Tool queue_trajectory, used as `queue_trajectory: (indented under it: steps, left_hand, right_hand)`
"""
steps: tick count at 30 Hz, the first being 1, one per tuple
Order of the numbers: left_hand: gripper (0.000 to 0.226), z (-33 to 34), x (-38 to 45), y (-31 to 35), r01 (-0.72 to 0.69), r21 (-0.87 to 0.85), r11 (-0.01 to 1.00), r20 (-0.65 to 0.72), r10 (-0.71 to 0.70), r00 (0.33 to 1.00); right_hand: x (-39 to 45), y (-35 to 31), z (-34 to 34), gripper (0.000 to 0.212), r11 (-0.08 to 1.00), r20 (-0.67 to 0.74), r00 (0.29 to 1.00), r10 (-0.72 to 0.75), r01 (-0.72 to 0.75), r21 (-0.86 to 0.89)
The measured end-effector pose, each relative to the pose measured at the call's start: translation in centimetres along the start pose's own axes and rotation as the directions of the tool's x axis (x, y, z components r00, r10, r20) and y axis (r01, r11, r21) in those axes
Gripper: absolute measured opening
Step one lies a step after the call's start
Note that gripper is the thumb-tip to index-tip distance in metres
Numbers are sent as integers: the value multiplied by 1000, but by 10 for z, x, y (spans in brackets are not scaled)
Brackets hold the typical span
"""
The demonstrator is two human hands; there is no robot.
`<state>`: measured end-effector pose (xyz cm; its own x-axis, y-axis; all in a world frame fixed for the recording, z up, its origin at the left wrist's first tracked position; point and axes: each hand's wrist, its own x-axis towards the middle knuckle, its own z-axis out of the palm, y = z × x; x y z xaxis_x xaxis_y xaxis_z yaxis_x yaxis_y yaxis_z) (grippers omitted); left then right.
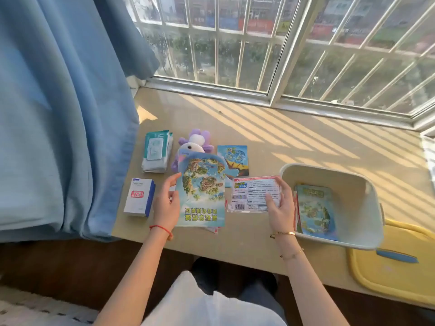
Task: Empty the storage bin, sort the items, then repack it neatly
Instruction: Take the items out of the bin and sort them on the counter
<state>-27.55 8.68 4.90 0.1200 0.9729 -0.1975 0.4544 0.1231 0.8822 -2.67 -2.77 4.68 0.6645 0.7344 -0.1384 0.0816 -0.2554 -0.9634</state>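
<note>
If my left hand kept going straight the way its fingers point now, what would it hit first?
Probably the purple plush toy. The left hand grips the island booklet with fingers pointing up and slightly right; depth is uncertain.

Glossy paper booklet [200,191]; matt plastic bin [329,175]; fuzzy plush toy [196,142]; smooth stone-look sill [282,128]; cloth curtain [58,102].

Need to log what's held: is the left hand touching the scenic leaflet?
Touching. The head view shows the left hand pinching the leaflet at its left edge, thumb on its face and fingers behind.
</note>
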Motion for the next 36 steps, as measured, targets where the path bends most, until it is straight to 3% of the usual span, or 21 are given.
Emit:
queue_trajectory:
  steps: [8,15,23,30,36]
  left_hand:
    - [44,49,101,-21,32,-24,999,154,-28,988]
    - [45,137,171,-52,24,43,999,279,-36,960]
    - [47,176,213,-103,-54,276,960,419,-70,905]
    - [37,115,188,-99,-276,391,878,391,113,914]
    - [32,57,136,-113,-353,430,831,318,226,921]
  right_hand:
    - [32,8,23,49,996,-216,973,75,-62,70]
    - [72,35,38,49,989,-243,966,93,-61,133]
    - [90,80,60,47,990,-77,991,111,-104,91]
    - [69,115,90,52,988,181,972,151,-145,-46]
    - [51,144,127,54,971,390,901,189,-113,-212]
